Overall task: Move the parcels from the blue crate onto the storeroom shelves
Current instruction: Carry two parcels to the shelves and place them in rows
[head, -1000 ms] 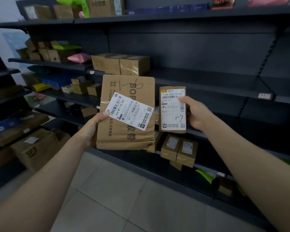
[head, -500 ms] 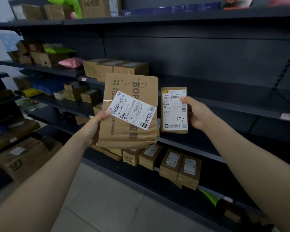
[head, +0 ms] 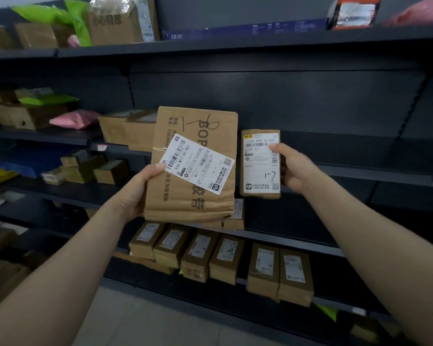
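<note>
The right hand (head: 295,168) pinches the small parcel (head: 260,163) upright by its right edge, nearer the bare shelf (head: 360,171) behind it than the left hand (head: 138,193), which grips the large parcel (head: 193,166) upright alongside

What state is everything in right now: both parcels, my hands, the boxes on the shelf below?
large brown parcel: held upright, label facing the camera
small parcel: held upright, not yet shelved
left hand: grips the large brown parcel's left edge
right hand: grips the small parcel's right edge
shelf boxes: lined up side by side
</note>
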### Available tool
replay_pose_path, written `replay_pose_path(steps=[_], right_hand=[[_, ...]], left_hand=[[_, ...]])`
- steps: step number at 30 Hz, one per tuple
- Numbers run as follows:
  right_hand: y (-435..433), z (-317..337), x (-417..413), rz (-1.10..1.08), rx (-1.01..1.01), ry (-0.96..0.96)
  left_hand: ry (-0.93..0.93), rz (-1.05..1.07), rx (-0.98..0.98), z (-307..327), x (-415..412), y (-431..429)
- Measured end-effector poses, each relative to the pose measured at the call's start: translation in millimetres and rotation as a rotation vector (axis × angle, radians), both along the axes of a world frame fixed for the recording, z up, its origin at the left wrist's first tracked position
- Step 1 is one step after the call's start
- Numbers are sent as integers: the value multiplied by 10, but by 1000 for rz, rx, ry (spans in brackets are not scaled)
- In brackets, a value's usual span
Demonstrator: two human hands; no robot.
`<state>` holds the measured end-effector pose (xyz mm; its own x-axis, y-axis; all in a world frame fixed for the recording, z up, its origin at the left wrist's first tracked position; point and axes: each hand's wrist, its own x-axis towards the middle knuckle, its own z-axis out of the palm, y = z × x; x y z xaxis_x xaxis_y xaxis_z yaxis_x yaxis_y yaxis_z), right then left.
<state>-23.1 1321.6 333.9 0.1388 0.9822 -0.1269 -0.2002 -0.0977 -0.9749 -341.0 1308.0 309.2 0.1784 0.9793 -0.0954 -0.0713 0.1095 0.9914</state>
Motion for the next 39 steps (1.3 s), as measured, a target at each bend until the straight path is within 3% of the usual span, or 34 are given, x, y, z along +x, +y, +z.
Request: replay_pose_path(steps=[15, 27, 39], right_hand=[[294, 65, 184, -156, 13, -63], [748, 138, 740, -121, 45, -51], [952, 244, 953, -209, 33, -5]], left_hand=[[-71, -157, 27, 105, 171, 732], [-59, -75, 6, 405, 810, 1147], [66, 13, -264, 703, 1099, 1888]])
